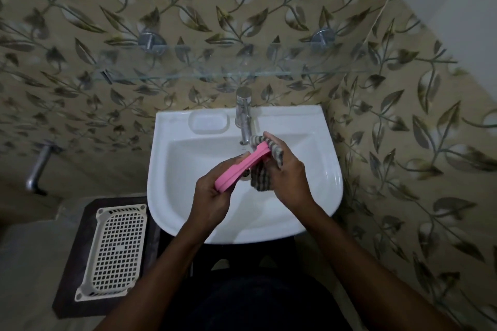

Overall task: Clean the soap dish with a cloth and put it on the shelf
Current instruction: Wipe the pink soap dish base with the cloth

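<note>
Head view: both hands over the basin of the white washbasin (320, 142), right of its centre. Left hand (212, 191) grips the near end of the pink soap dish (242, 168), fingers curled round its underside, thumb on the near edge. Dish is tilted edge-on, long axis running from the left hand up toward the tap (244, 115). Right hand (286, 177) is closed on a striped grey-and-white cloth (262, 177), bunched against the dish's far end and right side; a fold hangs below the dish. Cloth touches the dish; can't tell how much of the dish's inner face it covers. Glass shelf (242, 74) on the leaf-pattern tiled wall above the tap. Cream perforated plastic tray (115, 252) on a dark stool left of the washbasin's near edge.
</note>
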